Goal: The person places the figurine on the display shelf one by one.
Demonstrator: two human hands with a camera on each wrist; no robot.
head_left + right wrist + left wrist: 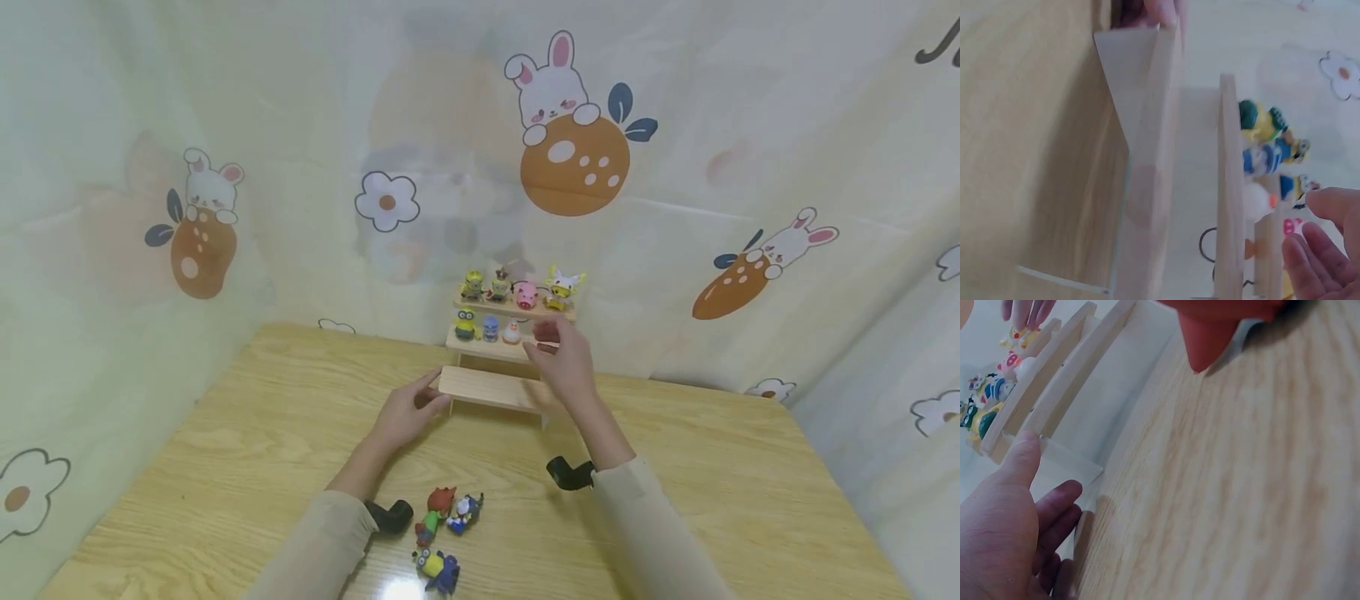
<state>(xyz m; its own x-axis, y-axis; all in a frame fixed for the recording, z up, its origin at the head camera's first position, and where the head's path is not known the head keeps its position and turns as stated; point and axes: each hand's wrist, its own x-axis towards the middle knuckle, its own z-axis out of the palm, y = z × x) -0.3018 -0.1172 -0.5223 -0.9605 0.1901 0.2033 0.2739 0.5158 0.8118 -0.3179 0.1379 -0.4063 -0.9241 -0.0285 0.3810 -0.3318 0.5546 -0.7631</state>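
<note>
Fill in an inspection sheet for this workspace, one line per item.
Surface: wood-grain table, with a bright glare spot at its near edge.
Job's things: stepped wooden stand; four figures on the top step; three figures visible on the middle one, its right end partly hidden. Lying on the table: a red-haired figure, a blue-and-white figure and a yellow-and-blue figure.
Clutter: nothing seen.
Grippers: left hand holds the lowest step's left end; right hand is by the middle step's right end, no held thing seen.
Cables: nothing seen; a black fitting shows by each wrist.
Surroundings: pale hanging sheet printed with rabbits and flowers.
</note>
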